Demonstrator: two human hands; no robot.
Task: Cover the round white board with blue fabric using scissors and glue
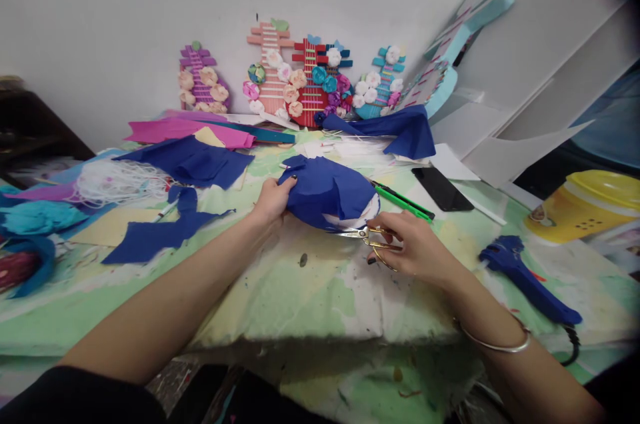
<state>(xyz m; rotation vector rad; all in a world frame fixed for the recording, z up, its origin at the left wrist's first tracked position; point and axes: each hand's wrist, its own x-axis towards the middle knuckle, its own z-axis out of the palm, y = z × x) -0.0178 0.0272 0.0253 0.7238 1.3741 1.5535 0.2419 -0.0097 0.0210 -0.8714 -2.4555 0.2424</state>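
Observation:
My left hand point(274, 201) grips the left end of a rounded piece covered in dark blue crepe paper point(330, 187), thumb on top. Along the lower right rim of this piece, a white layer shows beneath the blue. My right hand point(407, 237) has its fingers through the gold handles of a pair of scissors point(361, 233). The silver blades point left and lie against the lower edge of the blue paper. Just behind the right hand lies a green utility knife point(404, 200).
A black phone point(442, 188), a blue hot glue gun point(530, 281) and a yellow bucket point(585, 207) are on the right. Blue paper scraps point(155, 234) and white string point(117, 181) lie left. Flower-decorated paper guitars point(313, 87) lean on the wall.

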